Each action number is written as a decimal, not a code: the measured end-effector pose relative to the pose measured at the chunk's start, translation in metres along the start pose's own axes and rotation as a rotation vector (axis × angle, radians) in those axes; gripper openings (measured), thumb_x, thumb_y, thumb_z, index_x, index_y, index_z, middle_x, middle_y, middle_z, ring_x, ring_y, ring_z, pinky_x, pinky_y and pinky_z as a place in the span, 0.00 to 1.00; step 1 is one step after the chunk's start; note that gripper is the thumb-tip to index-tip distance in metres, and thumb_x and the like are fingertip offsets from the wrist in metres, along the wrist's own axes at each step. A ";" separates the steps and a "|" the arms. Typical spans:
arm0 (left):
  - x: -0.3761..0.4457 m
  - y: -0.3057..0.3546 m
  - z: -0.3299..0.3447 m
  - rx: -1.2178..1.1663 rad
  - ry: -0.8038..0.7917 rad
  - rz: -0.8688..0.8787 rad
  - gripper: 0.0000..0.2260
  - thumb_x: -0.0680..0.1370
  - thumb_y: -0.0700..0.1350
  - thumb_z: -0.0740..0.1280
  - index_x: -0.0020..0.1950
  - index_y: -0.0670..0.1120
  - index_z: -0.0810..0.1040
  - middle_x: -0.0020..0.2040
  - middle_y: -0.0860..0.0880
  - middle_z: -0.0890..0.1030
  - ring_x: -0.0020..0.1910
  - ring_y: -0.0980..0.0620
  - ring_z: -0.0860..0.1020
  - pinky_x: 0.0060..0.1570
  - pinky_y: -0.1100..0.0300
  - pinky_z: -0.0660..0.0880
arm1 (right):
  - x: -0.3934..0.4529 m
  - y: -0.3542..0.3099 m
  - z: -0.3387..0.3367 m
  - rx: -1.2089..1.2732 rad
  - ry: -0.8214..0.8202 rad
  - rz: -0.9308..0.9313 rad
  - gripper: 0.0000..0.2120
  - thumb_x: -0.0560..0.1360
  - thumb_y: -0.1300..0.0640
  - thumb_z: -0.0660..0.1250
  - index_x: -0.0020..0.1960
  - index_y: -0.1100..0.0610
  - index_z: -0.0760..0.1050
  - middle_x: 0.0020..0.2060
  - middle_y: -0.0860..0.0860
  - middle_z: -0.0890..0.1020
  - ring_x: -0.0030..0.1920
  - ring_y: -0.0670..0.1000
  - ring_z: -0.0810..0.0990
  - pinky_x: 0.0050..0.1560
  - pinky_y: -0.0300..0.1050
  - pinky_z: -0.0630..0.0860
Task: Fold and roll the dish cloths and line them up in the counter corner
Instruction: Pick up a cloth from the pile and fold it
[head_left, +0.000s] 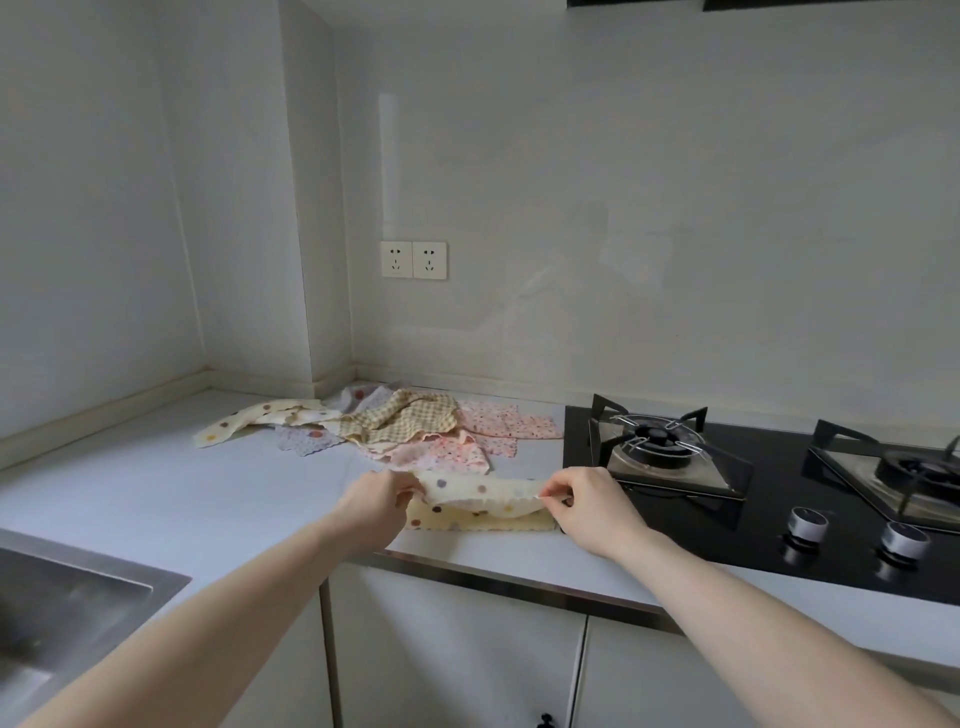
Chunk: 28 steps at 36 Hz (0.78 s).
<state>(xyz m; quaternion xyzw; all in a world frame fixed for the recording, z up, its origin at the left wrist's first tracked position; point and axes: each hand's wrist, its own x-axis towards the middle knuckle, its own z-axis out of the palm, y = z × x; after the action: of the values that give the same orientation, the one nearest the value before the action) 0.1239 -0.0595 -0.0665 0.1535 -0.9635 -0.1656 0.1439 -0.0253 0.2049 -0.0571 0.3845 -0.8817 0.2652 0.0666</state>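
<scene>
Dish cloths (395, 428) lie in a loose heap on the table (156, 488) toward the back corner, right of the sink (67, 613). Nearer the front edge, the left hand (376, 506) pinches one end of a yellow dotted cloth (483, 506), its far edge lifted over the half lying flat. The right hand (592, 506) pinches the other end, just beside the black hob (727, 525).

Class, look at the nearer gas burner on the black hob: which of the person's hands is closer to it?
Right. The right hand pinches the dotted cloth beside the hob's edge, just in front of the burner. The left hand grips the cloth's far end, farther away.
</scene>
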 end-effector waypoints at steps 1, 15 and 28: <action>0.001 0.002 -0.001 -0.002 0.021 0.005 0.16 0.83 0.38 0.58 0.57 0.53 0.83 0.52 0.53 0.83 0.47 0.50 0.78 0.46 0.58 0.72 | 0.002 0.000 0.000 0.007 0.011 0.006 0.07 0.79 0.54 0.68 0.53 0.49 0.84 0.51 0.45 0.84 0.52 0.45 0.80 0.55 0.42 0.77; 0.039 0.023 -0.031 -0.112 0.173 -0.043 0.17 0.83 0.37 0.58 0.68 0.43 0.80 0.64 0.44 0.82 0.64 0.40 0.77 0.59 0.52 0.75 | 0.060 -0.014 -0.017 0.089 0.279 0.192 0.08 0.78 0.57 0.67 0.41 0.47 0.76 0.38 0.47 0.84 0.40 0.51 0.82 0.44 0.46 0.80; 0.056 0.003 -0.016 -0.226 0.169 -0.169 0.12 0.83 0.40 0.59 0.49 0.39 0.81 0.46 0.42 0.83 0.50 0.39 0.79 0.43 0.55 0.71 | 0.079 -0.015 -0.001 0.247 0.270 0.139 0.08 0.78 0.60 0.68 0.44 0.49 0.77 0.42 0.44 0.81 0.44 0.47 0.80 0.44 0.40 0.74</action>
<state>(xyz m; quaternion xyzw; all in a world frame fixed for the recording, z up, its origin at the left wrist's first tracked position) 0.0775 -0.0803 -0.0381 0.2303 -0.9068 -0.2709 0.2264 -0.0695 0.1460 -0.0244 0.2887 -0.8500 0.4246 0.1179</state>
